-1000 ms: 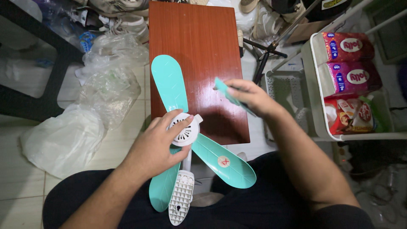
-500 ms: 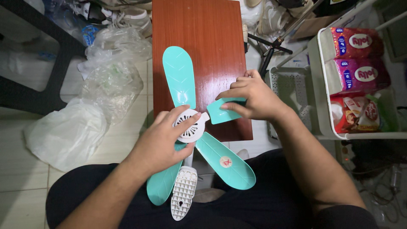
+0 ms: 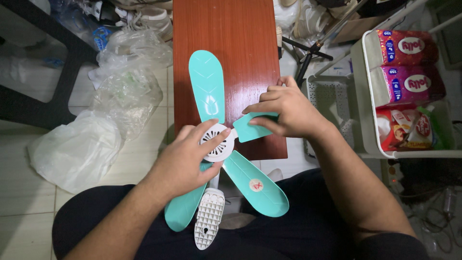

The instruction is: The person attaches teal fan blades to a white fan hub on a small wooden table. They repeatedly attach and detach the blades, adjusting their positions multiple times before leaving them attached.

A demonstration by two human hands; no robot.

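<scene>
A small fan with a white vented hub (image 3: 217, 143) and teal blades lies at the near end of a reddish-brown wooden table (image 3: 226, 43). My left hand (image 3: 185, 159) presses down on the hub. My right hand (image 3: 286, 113) grips a loose teal blade (image 3: 250, 127) whose inner end touches the hub's right side. One attached blade (image 3: 208, 86) points away over the table, another (image 3: 255, 184) carries a round sticker over my lap, and a third (image 3: 182, 209) points down-left. A white ribbed part (image 3: 209, 219) hangs below the hub.
Crumpled clear plastic bags (image 3: 115, 91) lie on the tiled floor to the left. A white shelf cart (image 3: 365, 96) with red and pink packages stands right, beside a white perforated basket (image 3: 327, 96). A black tripod leg (image 3: 308, 53) and clutter sit beyond the table.
My right hand brought the loose blade down and left from above the table to the hub's side. The fan turned slightly, its far blade swinging right.
</scene>
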